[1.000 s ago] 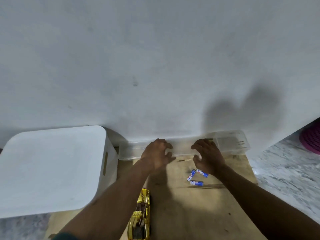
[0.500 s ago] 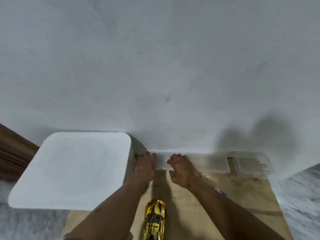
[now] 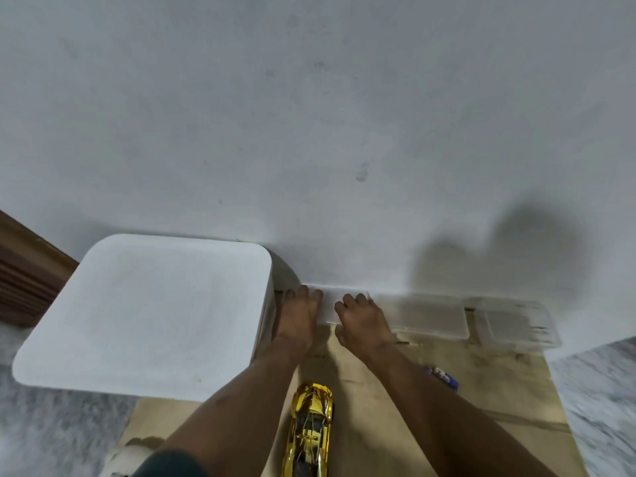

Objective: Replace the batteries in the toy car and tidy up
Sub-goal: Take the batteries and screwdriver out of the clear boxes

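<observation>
Landmark: the white lidded bin [image 3: 148, 315], standing against the wall [image 3: 309, 115] at the left end of the wooden board [image 3: 481, 401].

Clear container: the long clear plastic box [image 3: 406, 313] lies along the foot of the wall, right of the bin. A second earlier it sat further right; it has since been slid leftward, so its near end now almost meets the bin's side.

Left hand [image 3: 297, 316]: palm down on the box end closest to the bin, fingers laid flat, pressing rather than curling round anything.

Right hand [image 3: 361, 321]: also spread flat on the box, just right of the left hand, thumb hooked over the front edge; not clenched on anything.

Toy car [image 3: 311, 428]: the gold car lies on the board in front of the bin's right corner, between the two forearms, untouched.

Batteries: blue cells [image 3: 444, 375] lie loose on the board, well right of the bin and partly hidden behind the right forearm; how many cannot be told.

Meaning: this looks like positioning the storage box, probably to open it. The swap itself appears not yet finished, since cells lie loose.
</observation>
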The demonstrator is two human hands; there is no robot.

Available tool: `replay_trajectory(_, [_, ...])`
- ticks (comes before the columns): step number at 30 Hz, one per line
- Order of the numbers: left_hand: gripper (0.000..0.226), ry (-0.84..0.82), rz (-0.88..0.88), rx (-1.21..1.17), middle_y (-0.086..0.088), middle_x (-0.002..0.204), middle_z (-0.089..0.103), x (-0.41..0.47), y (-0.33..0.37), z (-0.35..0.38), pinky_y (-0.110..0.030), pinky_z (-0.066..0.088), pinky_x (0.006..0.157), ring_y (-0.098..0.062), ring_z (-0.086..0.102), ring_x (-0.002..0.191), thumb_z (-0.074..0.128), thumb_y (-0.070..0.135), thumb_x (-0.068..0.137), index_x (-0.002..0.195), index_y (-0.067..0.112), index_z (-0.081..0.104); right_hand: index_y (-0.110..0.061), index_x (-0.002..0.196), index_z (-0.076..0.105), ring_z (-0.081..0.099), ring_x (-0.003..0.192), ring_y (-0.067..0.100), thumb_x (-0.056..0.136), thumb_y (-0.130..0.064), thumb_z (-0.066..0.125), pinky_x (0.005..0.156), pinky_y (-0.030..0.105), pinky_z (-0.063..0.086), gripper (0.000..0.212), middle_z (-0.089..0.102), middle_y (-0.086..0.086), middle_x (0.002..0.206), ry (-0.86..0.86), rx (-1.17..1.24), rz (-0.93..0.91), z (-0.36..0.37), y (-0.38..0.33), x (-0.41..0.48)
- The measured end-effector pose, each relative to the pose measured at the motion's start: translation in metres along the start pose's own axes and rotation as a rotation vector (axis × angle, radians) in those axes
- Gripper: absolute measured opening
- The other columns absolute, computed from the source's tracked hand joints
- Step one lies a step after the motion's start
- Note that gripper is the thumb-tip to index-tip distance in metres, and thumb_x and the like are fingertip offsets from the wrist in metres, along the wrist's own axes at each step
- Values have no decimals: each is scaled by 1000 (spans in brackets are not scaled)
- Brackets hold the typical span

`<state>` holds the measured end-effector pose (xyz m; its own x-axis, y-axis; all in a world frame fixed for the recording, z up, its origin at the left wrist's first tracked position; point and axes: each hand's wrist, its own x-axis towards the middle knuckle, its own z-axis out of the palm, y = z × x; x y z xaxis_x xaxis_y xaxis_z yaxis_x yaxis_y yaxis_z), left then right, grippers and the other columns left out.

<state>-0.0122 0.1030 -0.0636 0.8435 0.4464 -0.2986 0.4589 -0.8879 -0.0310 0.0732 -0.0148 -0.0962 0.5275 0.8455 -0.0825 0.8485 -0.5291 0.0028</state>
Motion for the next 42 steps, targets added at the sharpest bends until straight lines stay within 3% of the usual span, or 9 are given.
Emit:
replay_trajectory(3, [75, -5, -2, -57, -17, 148, 38, -3, 3, -3, -36, 43, 107, -35, 41, 135, 68, 2, 87, 150, 13, 28, -10, 87, 71, 66, 69, 29, 55, -25, 85, 64, 41, 59, 38, 66, 10, 80, -16, -10, 16, -2, -6, -2])
replay_trajectory(7, [77, -3, -6, -93, -16, 153, 34, -4, 2, -4, -35, 41, 111, -34, 37, 140, 69, 3, 88, 152, 14, 27, -8, 108, 67, 66, 88, 29, 76, -21, 74, 67, 37, 57, 36, 67, 12, 101, -33, 45, 20, -5, -12, -7])
replay_trajectory(13, [69, -29, 20, -48, -16, 147, 43, -2, -2, -14, -36, 43, 107, -33, 45, 133, 69, 5, 89, 148, 14, 34, -11, 96, 69, 66, 85, 29, 60, -22, 81, 68, 39, 57, 40, 68, 9, 91, -49, 25, 44, -11, -4, -2])
replay_trajectory(19, [50, -56, 41, 2, -10, 130, 60, 5, -5, -36, -36, 52, 96, -29, 61, 118, 70, 14, 88, 135, 16, 50, -17, 116, 59, 57, 105, 27, 74, -29, 75, 81, 41, 49, 46, 60, 5, 112, 0, 66, 58, -20, 3, -3])
replay_trajectory(22, [42, -50, 26, -52, -9, 130, 63, 9, -8, -47, -36, 52, 102, -28, 63, 119, 65, 11, 93, 133, 16, 56, -23, 115, 56, 56, 100, 25, 69, -40, 79, 80, 41, 48, 55, 58, 2, 110, 93, 129, 110, -21, 10, -8])
replay_trajectory(27, [44, -15, 10, -149, -14, 131, 58, 19, -19, -66, -36, 53, 97, -33, 63, 117, 58, 1, 91, 133, 12, 58, -20, 91, 62, 57, 77, 17, 70, -35, 68, 62, 31, 51, 26, 61, -3, 86, 295, 222, 71, -11, 17, -27])
replay_trajectory(31, [39, 15, -18, -213, -13, 129, 60, 22, -17, -70, -38, 54, 97, -33, 64, 113, 55, 4, 94, 132, 12, 60, -20, 90, 70, 64, 75, 17, 72, -24, 69, 54, 28, 53, 18, 65, -4, 83, 198, 279, 80, -3, 16, -28])
replay_trajectory(35, [42, 47, -26, -254, -11, 128, 66, 24, -16, -67, -36, 55, 95, -32, 66, 112, 55, 3, 91, 131, 15, 64, -18, 116, 70, 65, 102, 23, 88, -23, 52, 83, 34, 56, 33, 70, 2, 111, 28, 311, 115, -11, 8, -3])
replay_trajectory(42, [43, 67, -45, -325, -7, 127, 69, 29, -18, -65, -32, 53, 93, -29, 67, 110, 58, 5, 91, 131, 20, 65, -11, 118, 67, 68, 104, 26, 90, -19, 62, 92, 34, 54, 30, 71, 10, 116, -151, 172, 186, -10, 3, 35])
